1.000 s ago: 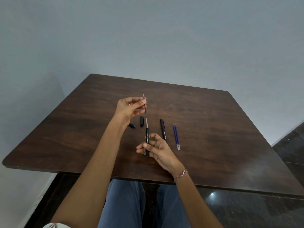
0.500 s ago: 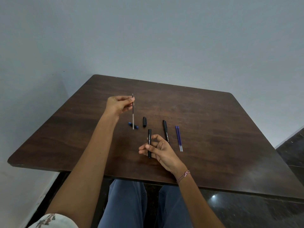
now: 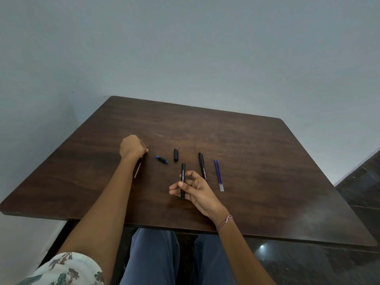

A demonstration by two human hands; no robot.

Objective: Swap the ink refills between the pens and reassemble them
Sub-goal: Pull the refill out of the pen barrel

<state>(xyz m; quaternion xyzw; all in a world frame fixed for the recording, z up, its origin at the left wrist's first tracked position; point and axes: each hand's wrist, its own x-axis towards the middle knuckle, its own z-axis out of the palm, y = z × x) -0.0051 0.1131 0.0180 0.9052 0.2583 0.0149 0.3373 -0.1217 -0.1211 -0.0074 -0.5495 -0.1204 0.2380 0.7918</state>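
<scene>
Head view: dark wooden table (image 3: 257, 145) against a pale wall (image 3: 205, 48); person seated at the near edge, both arms out over the top.

Left hand (image 3: 131, 147) is low over the left part of the table, fingers curled round a thin refill (image 3: 137, 172); the metal tip pokes out past the fingers, the pale end shows below the wrist; cannot tell if it touches the wood.

Right hand (image 3: 196, 190) is near the front centre, thumb and fingers pinching a black barrel (image 3: 183, 175) with white lettering; the barrel points away from the person, its lower end shows blue.

Loose on the table, between and beyond the hands: a blue-and-black piece (image 3: 161, 159) lying at a slant; a black cap (image 3: 176, 154) just right of it; a second black pen (image 3: 202, 165) right of the held barrel, behind the fingers; 2 blue refills (image 3: 219, 174) side by side, touching, furthest right.

Bracelet (image 3: 224, 222) on the right wrist; floral sleeve (image 3: 61, 268) on the left arm.
</scene>
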